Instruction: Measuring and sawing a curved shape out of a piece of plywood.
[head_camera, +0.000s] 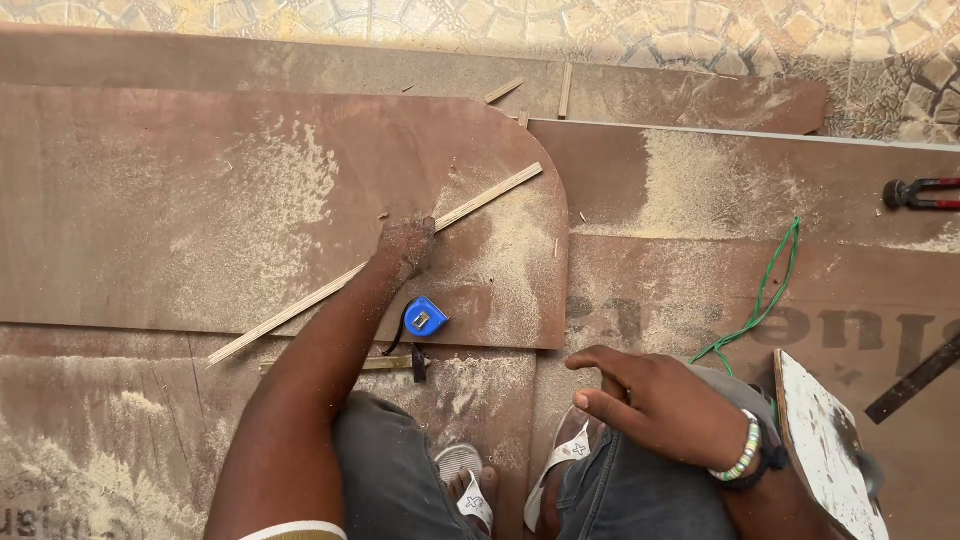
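You are pressing your left hand (407, 246) down on a thin wooden strip (380, 262) that is lying slantwise across a brown board with a rounded corner (200, 200); the fingers are bunched together on the strip, dusted with sawdust, and their grip is closed down onto it rather than wrapped around it. The strip is running from the lower left edge of the board up toward its rounded corner. Just below that hand, near the board's lower edge, a blue tape measure (424, 318) is lying, with a short dark tool (417, 362) beside it. Your right hand (660, 400) is resting on your knee with nothing in it, fingers loosely curled and apart, a beaded bracelet (743, 453) sitting on the wrist. A green cord (765, 295) is trailing over the larger sheet (720, 180) to the right. A white, paint-flecked piece (825, 440) is leaning by your right arm. Red-handled pliers (920, 192) are lying well apart at the far right edge. Sawdust (280, 190) is covering much of the boards
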